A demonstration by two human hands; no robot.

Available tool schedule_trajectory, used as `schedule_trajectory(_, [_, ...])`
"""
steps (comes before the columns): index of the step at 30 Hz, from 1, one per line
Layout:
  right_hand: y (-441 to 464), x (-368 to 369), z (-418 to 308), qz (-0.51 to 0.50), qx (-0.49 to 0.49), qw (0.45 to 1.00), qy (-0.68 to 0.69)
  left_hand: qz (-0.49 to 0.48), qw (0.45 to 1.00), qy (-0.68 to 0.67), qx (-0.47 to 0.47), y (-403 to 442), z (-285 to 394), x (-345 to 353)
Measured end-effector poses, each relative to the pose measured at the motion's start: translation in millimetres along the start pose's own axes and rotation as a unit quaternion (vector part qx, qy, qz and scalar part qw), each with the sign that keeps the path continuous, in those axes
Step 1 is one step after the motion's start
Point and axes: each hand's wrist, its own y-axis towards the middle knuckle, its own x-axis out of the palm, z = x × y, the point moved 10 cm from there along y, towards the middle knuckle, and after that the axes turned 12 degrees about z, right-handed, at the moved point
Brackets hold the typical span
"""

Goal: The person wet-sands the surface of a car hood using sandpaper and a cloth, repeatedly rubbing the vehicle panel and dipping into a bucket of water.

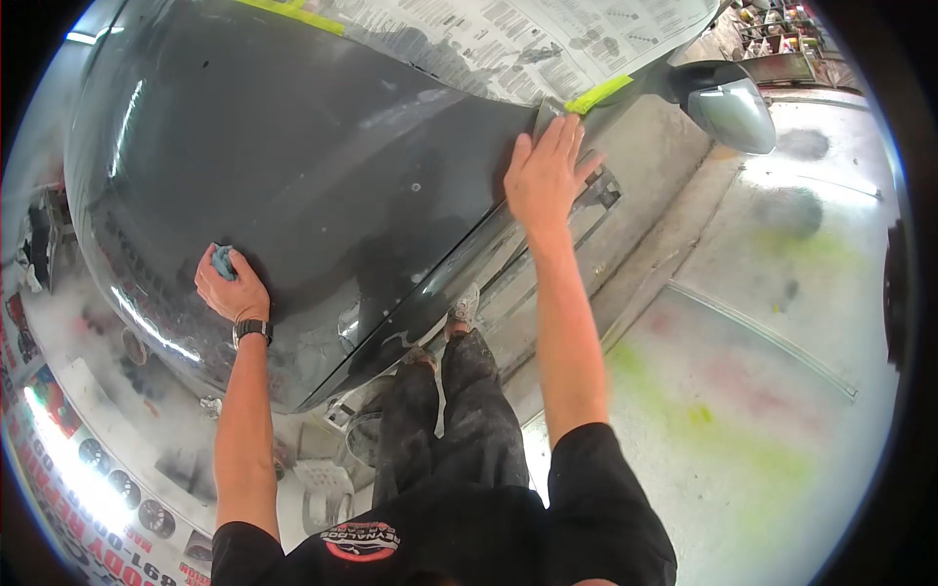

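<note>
A dark grey car hood [322, 146] fills the upper left, with a few small light spots and wet-looking streaks on it. Resting on the hood's lower left part, my left hand [233, 286] has its fingers closed round a crumpled blue-grey cloth [224, 262]. A dark watch is on that wrist. My right hand [547, 176] lies with fingers spread near the hood's rear corner, by a grey flat piece [547, 115] at its fingertips. Newspaper masking [489, 44] covers the windshield area, held at the edges by yellow-green tape [598, 95].
A side mirror [733, 109] juts out at the upper right. Below the hood edge are the open fender area and a metal frame [508, 264]. A paint-stained wall or floor surface [733, 361] lies to the right. Shelves with small items stand at the top right.
</note>
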Motion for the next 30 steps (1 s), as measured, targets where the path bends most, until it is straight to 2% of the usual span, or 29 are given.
schedule_trajectory(2, [-23.4,2.9,-15.5,0.0,-0.022,1.0,0.013,0.0,1.0,-0.007,0.002,-1.9,1.6,2.2])
schedule_trajectory(5, [-8.8,8.9,8.0,-0.019,-0.057,0.997,-0.051,0.004,1.0,-0.005,0.006,0.6,0.6,-2.2])
schedule_trajectory(8, [8.7,5.4,15.6,-0.013,-0.015,1.0,-0.002,0.001,1.0,-0.009,0.002,0.5,4.8,-2.1])
schedule_trajectory(12, [-26.7,7.9,-11.6,-0.01,-0.04,0.999,0.024,-0.006,1.0,-0.003,-0.01,0.9,-3.2,-0.3])
schedule_trajectory(15, [-18.8,15.7,-71.1,-0.001,-0.087,0.993,0.076,-0.002,1.0,-0.009,-0.016,0.0,-0.9,-0.6])
schedule_trajectory(17, [-14.3,24.7,-97.2,-0.038,-0.149,0.985,0.082,-0.002,1.0,-0.007,-0.021,-0.2,-0.5,-2.0])
schedule_trajectory(19, [-13.0,19.3,-90.8,-0.07,-0.193,0.976,0.065,-0.007,1.0,-0.009,-0.021,1.5,3.1,-0.6])
schedule_trajectory(22, [-11.7,3.9,-5.8,-0.057,-0.095,0.994,0.007,-0.003,1.0,-0.011,-0.015,1.1,1.3,-1.8])
schedule_trajectory(25, [-17.0,13.1,-20.5,0.006,-0.048,0.999,0.015,0.006,1.0,-0.014,0.005,-0.8,1.4,-4.0])
schedule_trajectory(27, [-18.0,20.4,-81.2,-0.024,-0.107,0.99,0.087,-0.003,1.0,-0.015,-0.002,0.7,0.4,-0.5])
schedule_trajectory(28, [-19.6,20.5,-115.0,-0.07,-0.135,0.983,0.102,-0.002,1.0,-0.011,-0.006,1.1,1.9,-1.3])
schedule_trajectory(30, [-25.0,19.4,-110.5,-0.04,-0.19,0.976,0.097,-0.003,1.0,0.001,-0.013,-0.4,0.5,-1.7])
